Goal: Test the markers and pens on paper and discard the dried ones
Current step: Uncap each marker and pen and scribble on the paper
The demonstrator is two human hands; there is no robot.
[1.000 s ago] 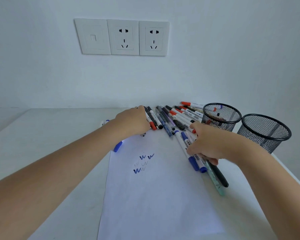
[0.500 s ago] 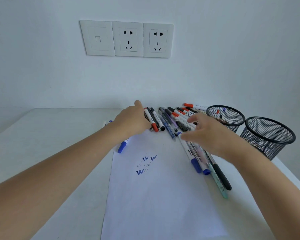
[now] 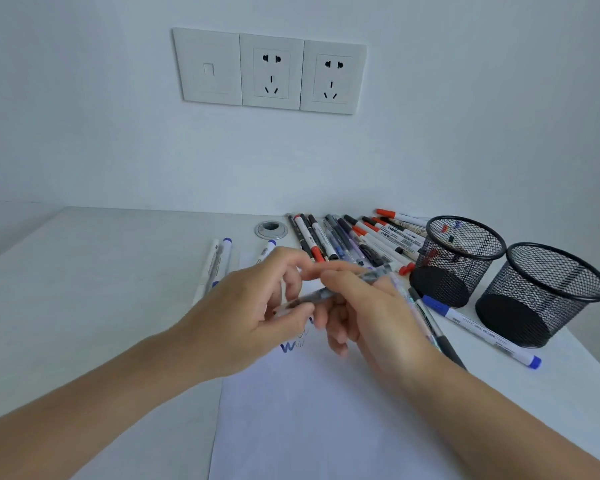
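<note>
Pen (image 3: 313, 295): spanning both grips, hovering over the paper (image 3: 309, 417)
Left grip (image 3: 253, 318): pinching its lower end
Right grip (image 3: 369, 308): curling round the barrel

Office-like desk (image 3: 101, 271): wall sockets (image 3: 271, 71), cable grommet (image 3: 271, 230), mesh pen cups (image 3: 442, 275).

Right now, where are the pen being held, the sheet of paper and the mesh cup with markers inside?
held pen (image 3: 316, 294), head view, middle of its clear barrel.
sheet of paper (image 3: 326, 410), head view, bare lower part.
mesh cup with markers (image 3: 440, 278), head view, front wall.
</note>
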